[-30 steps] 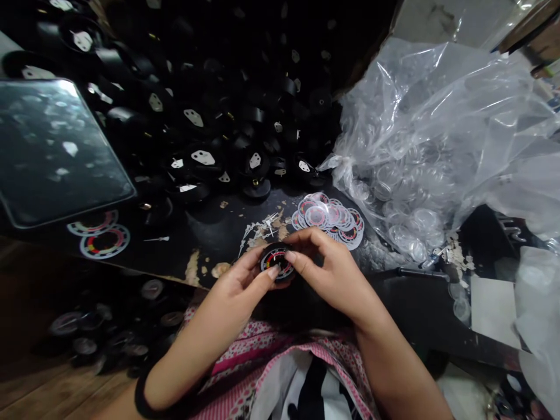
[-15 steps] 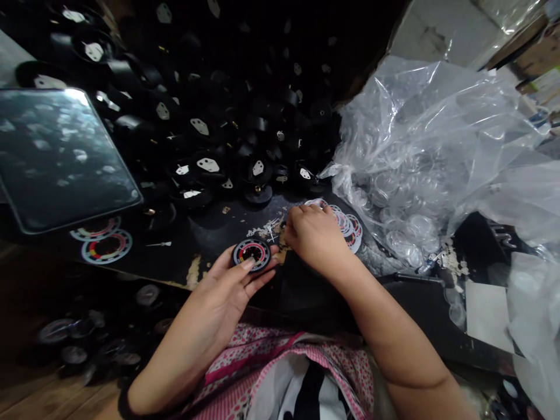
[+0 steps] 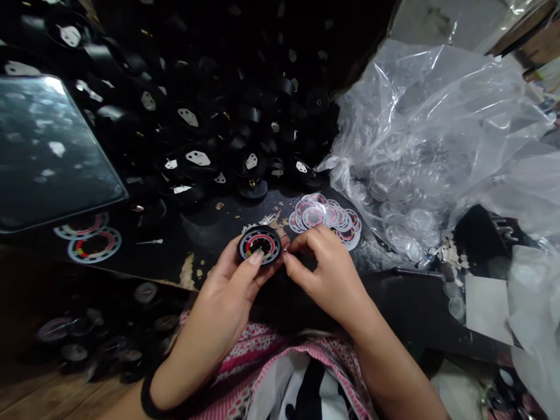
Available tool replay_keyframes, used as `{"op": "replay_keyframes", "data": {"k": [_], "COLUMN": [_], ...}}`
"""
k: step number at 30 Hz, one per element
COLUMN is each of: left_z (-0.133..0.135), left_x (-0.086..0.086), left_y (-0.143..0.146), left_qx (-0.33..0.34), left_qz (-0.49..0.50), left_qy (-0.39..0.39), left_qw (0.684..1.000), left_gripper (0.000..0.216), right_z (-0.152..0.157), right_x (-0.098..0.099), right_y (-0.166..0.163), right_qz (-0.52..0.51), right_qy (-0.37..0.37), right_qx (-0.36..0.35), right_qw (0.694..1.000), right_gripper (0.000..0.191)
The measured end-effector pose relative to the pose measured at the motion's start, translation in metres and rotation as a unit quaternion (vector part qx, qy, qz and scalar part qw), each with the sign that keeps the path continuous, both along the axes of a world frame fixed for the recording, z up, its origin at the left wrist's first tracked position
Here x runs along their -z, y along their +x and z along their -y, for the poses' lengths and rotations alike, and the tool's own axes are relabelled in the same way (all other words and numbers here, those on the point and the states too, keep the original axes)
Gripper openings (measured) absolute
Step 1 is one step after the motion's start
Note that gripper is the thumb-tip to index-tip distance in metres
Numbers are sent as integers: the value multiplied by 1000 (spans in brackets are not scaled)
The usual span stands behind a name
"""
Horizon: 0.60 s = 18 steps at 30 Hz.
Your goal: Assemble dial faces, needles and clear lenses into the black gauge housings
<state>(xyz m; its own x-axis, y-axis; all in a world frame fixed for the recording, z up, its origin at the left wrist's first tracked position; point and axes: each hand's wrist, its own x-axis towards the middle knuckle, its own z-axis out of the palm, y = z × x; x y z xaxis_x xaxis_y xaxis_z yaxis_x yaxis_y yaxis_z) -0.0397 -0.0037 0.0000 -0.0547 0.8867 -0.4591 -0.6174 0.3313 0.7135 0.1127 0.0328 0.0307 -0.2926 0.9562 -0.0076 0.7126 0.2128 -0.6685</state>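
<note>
Fingers of our left hand (image 3: 231, 282) squeeze a round black dial (image 3: 268, 242), thumb on top; our right hand (image 3: 326, 265) pinches a tiny shiny bit (image 3: 285, 250) beside it. We see its red, yellow marks.

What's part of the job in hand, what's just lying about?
Likely the job:
gauge, in left hand
tiny part, unidentifiable, pinched by right hand
printed dials
white needle
black cases
clear discs

Seemingly just lying about:
white card
black rod

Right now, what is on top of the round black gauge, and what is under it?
On the gauge, the thumb of the left hand covers part of the dial. Beneath, its fingers show past the lower right rim; the underside itself is hidden.
</note>
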Motion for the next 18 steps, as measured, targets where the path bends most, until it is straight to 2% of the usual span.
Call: {"op": "replay_keyframes", "data": {"k": [3,7,9,13,18], "left_z": [3,-4,-7,-8,-2], "left_x": [2,0,-2,1,10], "left_y": [0,1,5,14,14], "left_qx": [20,-5,14,89,103], "left_qz": [-44,-57,-60,-55,-97], "left_qy": [25,21,0,5,39], "left_qw": [999,998,998,994,989], "left_gripper": [21,39,41,26,29], "right_z": [2,8,11,14,16], "right_x": [-4,-10,-11,-11,-11], "right_y": [0,3,4,3,4], "right_qz": [19,-88,-109,-52,-28], "right_qy": [2,-11,-3,12,12], "right_qx": [4,19,18,20,28], "right_qw": [1000,996,994,998,999], "right_gripper": [12,13,13,11,12]}}
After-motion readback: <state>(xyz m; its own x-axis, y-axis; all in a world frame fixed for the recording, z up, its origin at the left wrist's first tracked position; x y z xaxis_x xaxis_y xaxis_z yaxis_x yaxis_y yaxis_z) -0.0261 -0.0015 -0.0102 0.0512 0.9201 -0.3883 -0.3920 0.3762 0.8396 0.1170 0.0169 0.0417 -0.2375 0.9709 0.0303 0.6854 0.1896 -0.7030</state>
